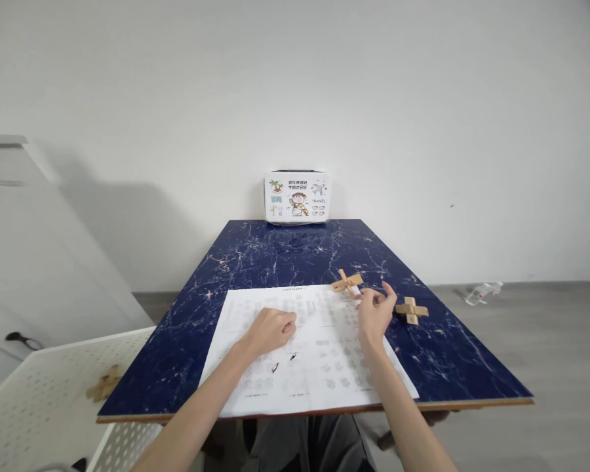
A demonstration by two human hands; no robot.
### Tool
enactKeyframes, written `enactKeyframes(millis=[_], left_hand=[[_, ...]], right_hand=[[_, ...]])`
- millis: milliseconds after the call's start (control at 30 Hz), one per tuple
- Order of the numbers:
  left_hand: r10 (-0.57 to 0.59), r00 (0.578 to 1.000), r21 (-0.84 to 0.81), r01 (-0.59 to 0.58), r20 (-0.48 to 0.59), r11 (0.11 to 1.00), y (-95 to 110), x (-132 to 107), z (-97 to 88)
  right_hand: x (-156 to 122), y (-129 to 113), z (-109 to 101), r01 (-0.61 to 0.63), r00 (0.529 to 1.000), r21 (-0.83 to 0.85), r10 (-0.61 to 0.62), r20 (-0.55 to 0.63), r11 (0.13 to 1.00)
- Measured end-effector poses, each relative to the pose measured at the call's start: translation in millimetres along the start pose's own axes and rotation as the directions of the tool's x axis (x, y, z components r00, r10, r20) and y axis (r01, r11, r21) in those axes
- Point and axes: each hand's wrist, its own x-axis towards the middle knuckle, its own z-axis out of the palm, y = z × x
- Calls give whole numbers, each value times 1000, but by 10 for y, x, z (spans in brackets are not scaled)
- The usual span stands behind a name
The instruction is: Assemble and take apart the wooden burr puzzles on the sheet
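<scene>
My left hand (271, 329) rests on a large printed sheet (307, 387), its fingers curled in; nothing shows in them. At the sheet's upper right, my right hand (375, 313) has its fingers apart, the fingertips at the near end of a cross-shaped wooden puzzle (347, 282). Whether they touch it, I cannot tell. A second wooden cross puzzle (412, 310) lies on the blue table just right of that hand. Two small dark marks or objects (275, 367) are on the sheet below my left hand, too small to name.
A white case with cartoon prints (297, 198) stands at the far edge of the blue marbled table (295, 252), against the wall. At lower left, a white perforated surface (34, 393) bears wooden pieces (104, 383). A clear plastic bottle (482, 293) lies on the floor at right.
</scene>
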Motion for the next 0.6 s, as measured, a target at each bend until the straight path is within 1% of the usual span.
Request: enactKeyframes(millis=[100, 167, 200, 267, 333, 367, 433, 533, 600], left_hand=[[1, 1000, -2, -1, 4, 1000, -2, 4, 0], [1, 1000, -3, -1, 7, 1000, -9, 4, 5], [1, 1000, -4, -1, 8, 1000, -13, 3, 8], [-2, 1000, -5, 2, 9, 1000, -23, -1, 16], [-5, 1000, -7, 5, 10, 1000, -30, -4, 23], [-7, 1000, -9, 7, 11, 1000, -32, -6, 25], [-11, 1000, -13, 11, 12, 1000, -32, -7, 23], [-18, 1000, -21, 18, 14, 1000, -21, -3, 11], [-22, 1000, -28, 22, 15, 999, -13, 2, 0]], right_hand=[[56, -12, -53, 13, 1000, 51, -14, 8, 999], [126, -24, -119, -14, 1000, 111, 12, 17, 994], [172, -26, -161, -62, 998, 147, 58, 29, 987], [274, -18, -259, -208, 978, 219, 203, 44, 953], [367, 7, -364, -353, 935, 249, 350, 57, 902], [405, 24, -414, -394, 918, 258, 391, 64, 882], [457, 61, -500, -417, 908, 269, 410, 87, 868], [488, 102, -570, -390, 921, 249, 381, 85, 886], [476, 106, -564, -366, 930, 234, 361, 65, 901]])
